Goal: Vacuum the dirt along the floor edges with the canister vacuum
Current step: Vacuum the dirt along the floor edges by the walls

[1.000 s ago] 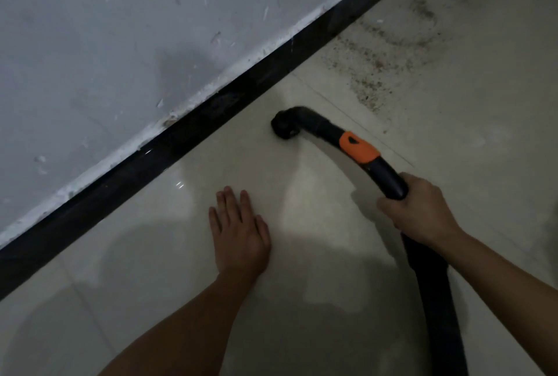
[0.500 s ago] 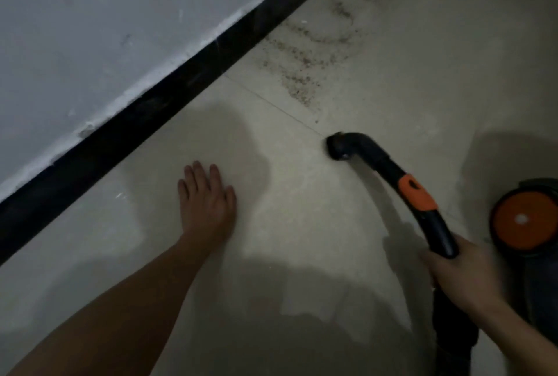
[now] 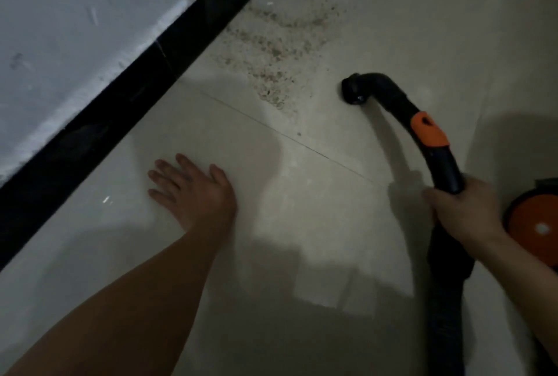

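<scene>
My right hand point(image 3: 465, 212) grips the black vacuum hose handle point(image 3: 445, 164), which carries an orange collar point(image 3: 428, 130). Its curved black nozzle end point(image 3: 354, 91) sits low over the pale tiled floor, just right of a patch of brownish dirt point(image 3: 271, 52). The dirt spreads from the black skirting point(image 3: 169, 49) out across the tile. My left hand point(image 3: 193, 189) lies flat on the floor with fingers spread, left of the hose. At the right edge shows part of the canister vacuum point(image 3: 537, 224), orange and black.
A grey-white wall point(image 3: 75, 13) rises above the skirting along the upper left. A tile joint point(image 3: 287, 137) runs diagonally between my hands. The black hose point(image 3: 447, 315) trails down to the bottom right. Dark shadows cover the near floor.
The nozzle has swung away from the skirting to the right and now sits beside the dirt patch. The view shifted right, bringing the canister into sight. My left hand stays flat on the floor.
</scene>
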Demonstrator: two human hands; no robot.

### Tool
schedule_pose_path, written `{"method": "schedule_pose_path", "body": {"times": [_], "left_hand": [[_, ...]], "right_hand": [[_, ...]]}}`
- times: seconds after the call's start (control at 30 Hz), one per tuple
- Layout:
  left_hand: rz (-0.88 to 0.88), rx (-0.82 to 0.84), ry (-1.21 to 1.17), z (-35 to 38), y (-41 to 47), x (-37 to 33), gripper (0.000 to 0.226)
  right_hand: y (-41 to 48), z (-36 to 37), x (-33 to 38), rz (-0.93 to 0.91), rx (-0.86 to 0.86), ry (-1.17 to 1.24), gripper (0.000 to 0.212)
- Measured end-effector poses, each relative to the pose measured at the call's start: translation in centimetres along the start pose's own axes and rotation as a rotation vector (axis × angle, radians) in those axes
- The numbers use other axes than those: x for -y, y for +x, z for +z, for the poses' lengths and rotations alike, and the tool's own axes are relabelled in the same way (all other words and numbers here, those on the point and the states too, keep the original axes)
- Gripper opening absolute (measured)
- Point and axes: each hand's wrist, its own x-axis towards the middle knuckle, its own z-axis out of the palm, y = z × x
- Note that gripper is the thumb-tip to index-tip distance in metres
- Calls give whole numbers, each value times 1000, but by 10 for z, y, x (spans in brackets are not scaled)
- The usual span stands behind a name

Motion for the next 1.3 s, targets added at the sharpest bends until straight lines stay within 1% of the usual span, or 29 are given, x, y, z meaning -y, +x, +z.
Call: {"method": "schedule_pose_path", "body": {"times": [0.17, 0.27, 0.43, 0.57, 0.63, 0.73, 0.8, 0.9, 0.97, 1.07, 1.1, 1.23, 1.3], "left_hand": [[-21, 24, 10, -2, -2, -3, 69], [-12, 15, 32, -1, -2, -2, 73], [-26, 55, 66, 1, 3, -1, 75], [-31, 48, 67, 1, 5, -1, 73], [-22, 45, 66, 1, 5, -1, 72], [-16, 42, 66, 1, 7, 0, 72], [-15, 36, 66, 2, 8, 0, 72], [-5, 36, 68, 3, 8, 1, 72], [-6, 46, 62, 3, 9, 2, 72], [-9, 51, 33, 3, 9, 3, 72], [-12, 60, 23, 2, 8, 3, 72], [-13, 110, 1, -1, 9, 2, 72], [-17, 123, 7, 0, 8, 1, 73]], "right_hand": [[65, 44, 75, -81, 98, 45, 15], [95, 78, 123, -130, 171, 60, 18], [120, 115, 192, -211, 273, 35, 22], [109, 126, 212, -220, 338, 10, 16], [98, 119, 208, -235, 381, -38, 13], [86, 111, 202, -281, 473, -110, 13], [91, 108, 202, -269, 430, -118, 15], [104, 103, 208, -205, 277, -66, 16], [102, 103, 214, -211, 286, -73, 14], [93, 96, 221, -281, 378, -206, 14], [94, 90, 222, -286, 374, -245, 16], [116, 61, 228, -230, 229, -285, 23], [117, 52, 226, -236, 255, -327, 23]]}}
